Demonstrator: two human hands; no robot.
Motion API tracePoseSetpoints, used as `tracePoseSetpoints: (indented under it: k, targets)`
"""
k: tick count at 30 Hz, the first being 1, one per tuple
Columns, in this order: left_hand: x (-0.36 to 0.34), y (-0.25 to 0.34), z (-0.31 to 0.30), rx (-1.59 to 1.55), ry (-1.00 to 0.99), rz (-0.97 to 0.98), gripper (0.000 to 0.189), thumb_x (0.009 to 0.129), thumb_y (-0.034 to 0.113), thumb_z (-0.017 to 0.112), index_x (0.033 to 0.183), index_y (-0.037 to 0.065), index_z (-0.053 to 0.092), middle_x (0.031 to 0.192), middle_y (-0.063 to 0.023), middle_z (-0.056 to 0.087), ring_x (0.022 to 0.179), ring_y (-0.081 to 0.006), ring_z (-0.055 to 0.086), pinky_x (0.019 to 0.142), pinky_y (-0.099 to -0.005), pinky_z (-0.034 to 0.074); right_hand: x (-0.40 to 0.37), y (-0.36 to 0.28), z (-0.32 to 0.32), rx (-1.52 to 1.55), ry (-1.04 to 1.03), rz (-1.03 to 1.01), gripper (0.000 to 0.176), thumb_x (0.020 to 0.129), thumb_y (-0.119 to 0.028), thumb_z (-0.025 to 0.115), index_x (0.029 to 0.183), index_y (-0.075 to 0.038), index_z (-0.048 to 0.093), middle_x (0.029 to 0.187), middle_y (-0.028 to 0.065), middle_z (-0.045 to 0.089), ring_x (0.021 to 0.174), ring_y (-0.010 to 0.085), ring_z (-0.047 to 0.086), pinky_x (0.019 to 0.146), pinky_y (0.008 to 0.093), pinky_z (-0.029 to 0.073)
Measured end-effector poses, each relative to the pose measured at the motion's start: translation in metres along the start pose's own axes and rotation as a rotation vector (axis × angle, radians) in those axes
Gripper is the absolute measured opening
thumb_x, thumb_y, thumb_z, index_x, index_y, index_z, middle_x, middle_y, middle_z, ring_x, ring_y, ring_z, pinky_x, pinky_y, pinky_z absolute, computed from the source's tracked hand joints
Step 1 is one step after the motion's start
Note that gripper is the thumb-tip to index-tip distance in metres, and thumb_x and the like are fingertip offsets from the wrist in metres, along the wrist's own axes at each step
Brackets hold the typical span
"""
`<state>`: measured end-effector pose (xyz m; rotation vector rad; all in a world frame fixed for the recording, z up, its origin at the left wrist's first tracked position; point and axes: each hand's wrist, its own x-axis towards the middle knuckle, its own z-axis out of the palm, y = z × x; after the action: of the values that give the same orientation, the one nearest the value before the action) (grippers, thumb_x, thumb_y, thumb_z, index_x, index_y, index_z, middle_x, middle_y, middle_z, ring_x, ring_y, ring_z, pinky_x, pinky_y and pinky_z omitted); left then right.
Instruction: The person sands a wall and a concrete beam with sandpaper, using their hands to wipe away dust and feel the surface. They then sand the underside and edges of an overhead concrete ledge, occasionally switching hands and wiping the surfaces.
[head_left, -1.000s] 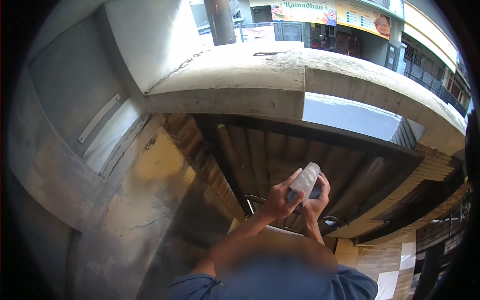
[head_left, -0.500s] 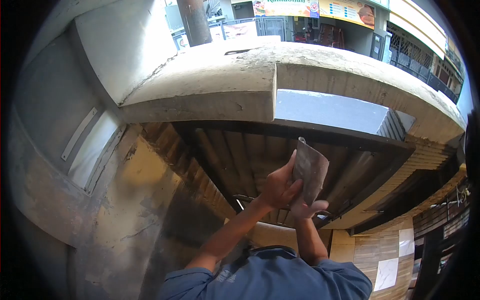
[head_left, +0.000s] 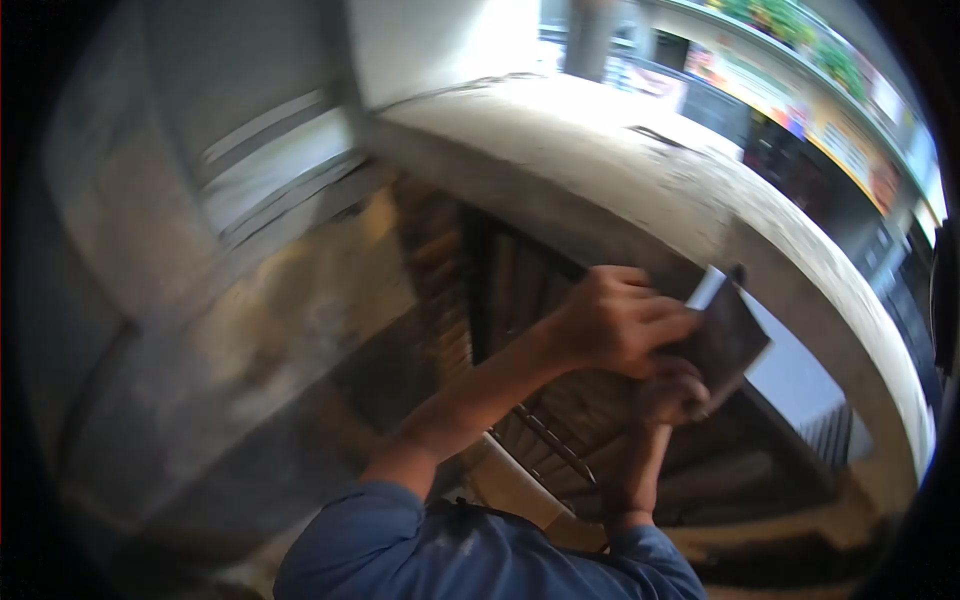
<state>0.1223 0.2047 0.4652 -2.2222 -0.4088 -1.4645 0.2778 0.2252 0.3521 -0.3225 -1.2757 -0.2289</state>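
Dark flat sheet (head_left: 732, 340), pale strip at its upper left edge, held up before the curved concrete ledge (head_left: 700, 200). It is tilted, one corner uppermost; blur obscures the long axis. Left hand (head_left: 615, 320) is closed over its left side, and right hand (head_left: 668, 393) is curled on the lower edge.

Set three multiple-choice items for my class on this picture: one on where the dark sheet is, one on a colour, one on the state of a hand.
1. Where is the sheet?
A. on the floor
B. in both hands, raised before the ledge
C. in a pocket

2. What colour are the sleeves?
A. red
B. white
C. blue

3. How is the left hand?
A. closed on the sheet
B. spread flat on a wall
C. out of view

Key:
1 B, the left hand and right hand both clasp it.
2 C, both sleeves show blue.
3 A, it curls over the sheet's edge.
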Motion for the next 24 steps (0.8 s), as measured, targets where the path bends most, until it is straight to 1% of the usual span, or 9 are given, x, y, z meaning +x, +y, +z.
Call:
tracePoseSetpoints:
  k: [2,3,4,6,13,16,21,23,24]
  targets:
    - [0.011,-0.015,0.009,-0.035,0.307,0.078,0.054,0.081,0.057,0.065,0.102,0.007,0.07,0.094,-0.0051,0.071,0.067,-0.0185,0.063,0.062,-0.0294,0.052,0.0,0.009,0.004,-0.021,0.18,0.001,0.091,0.089,-0.061,0.045,0.146,0.004,0.017,0.149,0.0177,0.028,0.136,0.0294,0.029,0.111,0.0418,0.025]
    - [0.013,-0.019,0.003,-0.145,0.299,-0.029,0.06,0.084,0.057,0.058,0.11,0.004,0.065,0.104,-0.0132,0.067,0.091,-0.0296,0.065,0.086,-0.0458,0.048,0.002,0.016,0.005,-0.051,0.246,0.013,0.09,0.089,-0.061,0.045,0.146,0.004,0.017,0.148,0.0178,0.028,0.136,0.0295,0.03,0.111,0.0419,0.025]
    - [0.02,-0.026,0.008,-0.123,0.237,-0.095,0.069,0.086,0.06,0.047,0.122,0.002,0.059,0.124,-0.0183,0.059,0.119,-0.0359,0.054,0.105,-0.0569,0.03,0.006,0.024,0.008,-0.082,0.284,0.027,0.09,0.089,-0.06,0.044,0.145,0.005,0.018,0.148,0.0178,0.028,0.135,0.0296,0.03,0.111,0.042,0.025]
    - [0.03,-0.032,0.039,0.011,0.127,-0.233,0.084,0.09,0.066,0.025,0.135,-0.001,0.046,0.144,-0.0276,0.037,0.137,-0.0459,0.029,0.112,-0.0619,0.013,0.01,0.041,0.019,-0.143,0.298,0.073,0.089,0.09,-0.06,0.044,0.145,0.005,0.018,0.148,0.018,0.029,0.135,0.0298,0.031,0.111,0.0422,0.026]
    - [0.032,-0.072,0.107,-0.043,0.481,-0.146,0.084,0.078,0.063,0.045,0.117,-0.01,0.058,0.129,-0.0308,0.05,0.125,-0.0437,0.045,0.113,-0.0582,0.019,0.012,0.069,0.04,-0.28,0.147,0.178,0.085,0.091,-0.057,0.042,0.144,0.005,0.021,0.147,0.0184,0.031,0.134,0.0304,0.032,0.11,0.0429,0.027]
    - [0.031,-0.069,0.098,0.35,0.34,-0.244,0.086,0.083,0.074,0.044,0.129,0.003,0.056,0.129,-0.0172,0.058,0.127,-0.0239,0.051,0.113,-0.0431,0.031,0.005,0.068,0.045,-0.252,0.091,0.214,0.083,0.092,-0.056,0.042,0.144,0.006,0.022,0.146,0.0186,0.032,0.133,0.0307,0.033,0.109,0.0432,0.028]
    - [0.032,-0.011,-0.025,0.296,-0.169,-0.277,0.074,0.088,0.065,0.042,0.124,0.002,0.06,0.118,-0.0195,0.064,0.118,-0.0297,0.057,0.11,-0.0462,0.036,-0.002,0.059,0.035,-0.242,0.055,0.272,0.08,0.093,-0.054,0.04,0.143,0.006,0.023,0.145,0.0189,0.033,0.132,0.0312,0.035,0.109,0.0438,0.029]
    - [0.033,-0.016,-0.012,0.185,-0.366,-0.335,0.072,0.089,0.063,0.041,0.123,0.002,0.06,0.114,-0.0196,0.065,0.116,-0.03,0.059,0.109,-0.0465,0.037,-0.005,0.056,0.033,-0.246,0.051,0.29,0.079,0.094,-0.053,0.04,0.143,0.006,0.024,0.145,0.0191,0.034,0.132,0.0314,0.035,0.108,0.044,0.029]
    - [0.029,-0.027,0.022,0.314,-0.098,-0.304,0.072,0.088,0.062,0.043,0.12,0.001,0.061,0.113,-0.02,0.065,0.114,-0.0301,0.06,0.108,-0.0467,0.038,-0.008,0.053,0.036,-0.241,0.04,0.308,0.078,0.094,-0.053,0.04,0.143,0.006,0.024,0.145,0.0191,0.034,0.131,0.0315,0.036,0.108,0.0441,0.029]
